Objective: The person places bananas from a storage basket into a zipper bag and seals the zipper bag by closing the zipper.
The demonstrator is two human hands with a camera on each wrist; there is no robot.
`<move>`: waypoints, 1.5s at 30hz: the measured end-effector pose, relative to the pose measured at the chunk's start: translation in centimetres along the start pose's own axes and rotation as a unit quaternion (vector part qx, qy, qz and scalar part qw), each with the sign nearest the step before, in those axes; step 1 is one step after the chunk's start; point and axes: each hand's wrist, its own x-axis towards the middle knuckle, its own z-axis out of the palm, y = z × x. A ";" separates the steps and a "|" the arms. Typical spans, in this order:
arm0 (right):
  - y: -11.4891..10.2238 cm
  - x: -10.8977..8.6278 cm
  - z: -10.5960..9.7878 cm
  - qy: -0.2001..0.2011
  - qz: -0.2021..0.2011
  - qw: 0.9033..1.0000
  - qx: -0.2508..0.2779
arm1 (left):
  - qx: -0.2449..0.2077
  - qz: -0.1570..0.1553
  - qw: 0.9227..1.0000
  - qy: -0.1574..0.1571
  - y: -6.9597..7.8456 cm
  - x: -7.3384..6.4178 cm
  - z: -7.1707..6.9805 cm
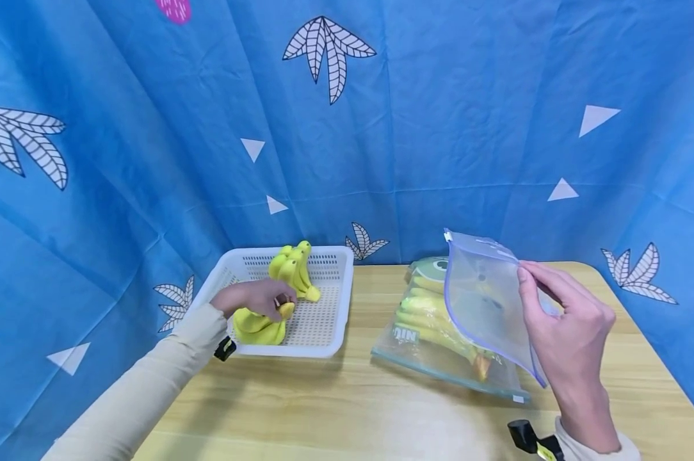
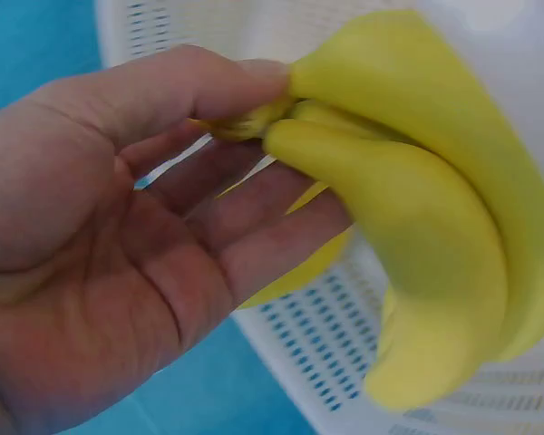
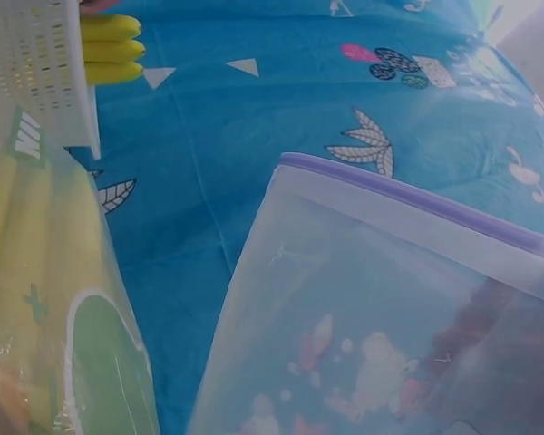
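Gripping bananas (image 1: 259, 330) inside rimmed basket (image 1: 318, 351), pinching purple-edged bag (image 1: 485, 298), open foreground tabletop (image 1: 312, 403).

Blue leaf-print curtain (image 1: 462, 128) behind wooden table (image 1: 301, 410)

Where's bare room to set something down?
Bare table runs along the near side, before the white basket and the filled bag; a narrower strip separates those two. Crowded: at right, where the right hand holds the purple-edged bag partly hiding the filled one, and in the basket, around the left hand and bananas.
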 end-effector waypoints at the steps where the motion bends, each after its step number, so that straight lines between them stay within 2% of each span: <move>1: 0.0 0.0 0.0 -0.002 0.001 1.000 0.002 | 0.000 0.011 1.000 0.004 0.2 -0.3 -0.1; 5: 0.2 -0.3 0.0 -0.017 0.006 1.000 0.001 | 0.020 0.045 0.998 0.038 1.6 -2.3 -0.5; 10: 0.2 -0.4 0.0 -0.023 0.014 1.000 -0.003 | 0.032 0.087 0.992 0.089 3.2 -4.5 -1.6; 13: 0.0 -0.4 0.1 -0.019 0.017 1.000 0.000 | -0.003 0.090 0.991 0.102 3.6 -5.5 -2.3; 15: 0.0 -0.4 0.2 -0.018 0.016 1.000 0.001 | -0.049 0.098 0.988 0.111 3.6 -6.1 -2.7; 20: -0.1 -0.4 0.1 -0.021 0.012 1.000 0.007 | -0.147 0.132 0.969 0.146 4.0 -7.5 -2.9; 24: -0.1 -0.5 0.1 -0.027 0.011 1.000 0.009 | -0.176 0.157 0.954 0.186 5.3 -8.3 -2.8; 27: -0.1 -0.6 0.2 -0.026 0.011 1.000 0.012 | -0.207 0.178 0.939 0.211 6.6 -8.7 -2.7; 31: -0.1 -0.8 0.5 -0.008 0.019 1.000 0.022 | -0.250 0.213 0.913 0.244 7.9 -8.7 -2.3; 33: -0.2 -0.8 0.6 0.000 0.029 0.999 0.028 | -0.259 0.237 0.898 0.266 8.6 -8.4 -1.8; 35: -0.2 -0.8 0.6 0.002 0.045 0.998 0.034 | -0.268 0.264 0.880 0.290 9.2 -8.1 -1.1; 37: -0.3 -0.8 0.7 0.002 0.058 0.998 0.037 | -0.283 0.294 0.858 0.312 10.0 -7.8 -0.2; 40: -0.4 -1.0 0.8 -0.003 0.066 0.997 0.040 | -0.310 0.347 0.819 0.335 11.1 -7.1 1.3; 43: -0.4 -1.1 0.8 -0.013 0.055 0.998 0.034 | -0.335 0.407 0.780 0.336 12.2 -5.9 2.7; 45: -0.4 -1.2 0.7 -0.015 0.048 0.998 0.034 | -0.351 0.447 0.756 0.325 12.9 -4.8 3.5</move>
